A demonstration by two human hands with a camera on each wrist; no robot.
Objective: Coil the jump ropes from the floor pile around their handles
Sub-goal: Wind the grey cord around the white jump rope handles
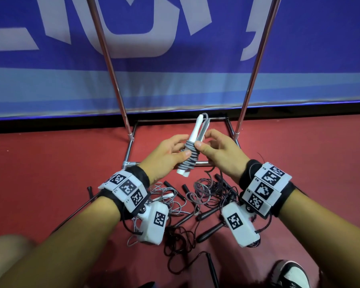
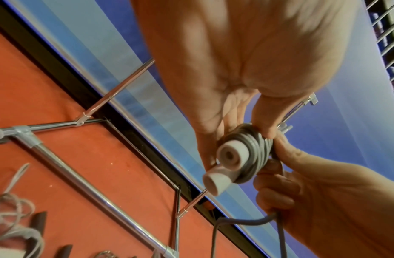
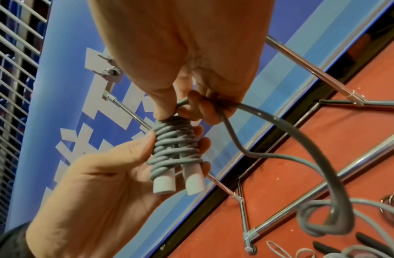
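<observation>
Left hand [image 1: 168,151] clamping white handles [image 1: 192,135], right hand [image 1: 218,150] pinching grey rope [image 3: 286,158] — one coil mostly wound, tail loose, floor pile [image 1: 195,206] untouched.

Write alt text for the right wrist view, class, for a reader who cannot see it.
Two hands hold a pair of white handles side by side, wrapped in grey rope. The left hand grips the bundle; the right hand pinches the loose rope, which trails to the red floor.

Rope pile [image 1: 195,204] and rack bars [image 1: 195,163] crowd below.
</observation>
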